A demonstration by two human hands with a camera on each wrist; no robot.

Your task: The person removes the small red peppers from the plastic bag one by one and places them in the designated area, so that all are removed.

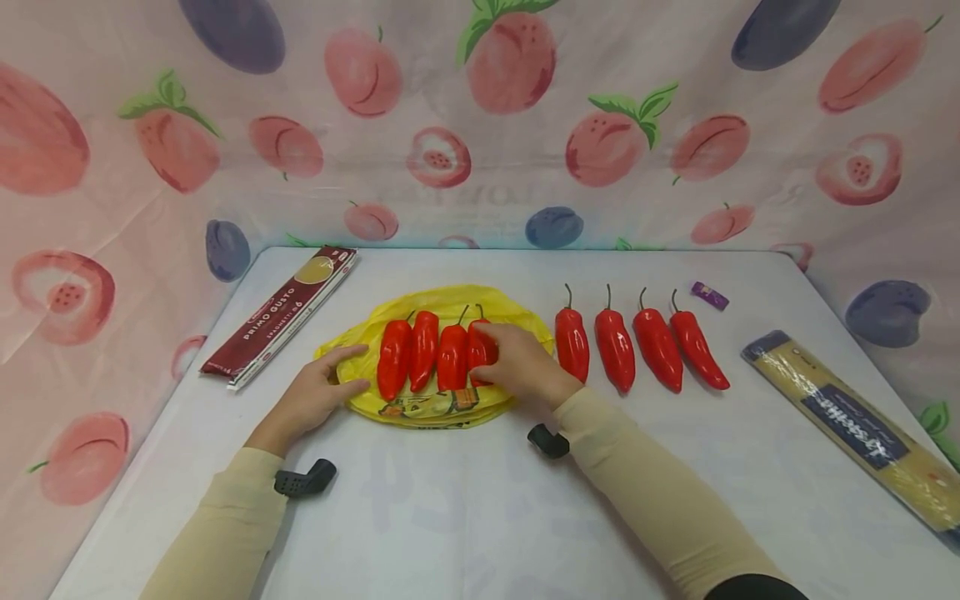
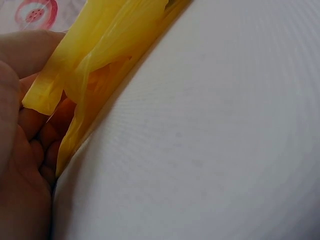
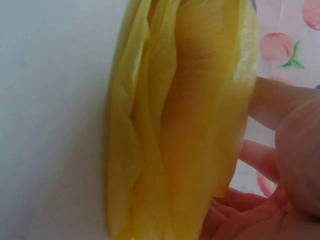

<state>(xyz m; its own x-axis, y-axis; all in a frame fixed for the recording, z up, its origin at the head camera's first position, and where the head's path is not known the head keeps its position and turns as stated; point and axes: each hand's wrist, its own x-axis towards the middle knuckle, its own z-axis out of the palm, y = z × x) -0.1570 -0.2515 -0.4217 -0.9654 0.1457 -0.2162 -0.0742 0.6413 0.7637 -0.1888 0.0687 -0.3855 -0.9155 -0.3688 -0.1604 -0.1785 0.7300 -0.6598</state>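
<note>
A yellow plastic bag (image 1: 442, 417) lies spread on the table, with several shiny red chili peppers side by side on top. My right hand (image 1: 521, 358) holds the rightmost red chili pepper (image 1: 480, 346) there, thumb and index finger at its two ends. In the right wrist view, the folded bag edge (image 3: 190, 115) hides that pepper. At the bag's left edge is my left hand (image 1: 315, 400), thumb and index finger apart beside the leftmost red chili pepper (image 1: 393, 360). The left wrist view has loose bag film (image 2: 100, 60) touching those fingers.
More red chili peppers (image 1: 615, 354) stand in a row right of the bag. Behind them is a small purple packet (image 1: 709, 295). A dark red spaghetti pack (image 1: 277, 317) lies far left, and a clear and blue pasta pack (image 1: 855, 425) lies at the right edge.
</note>
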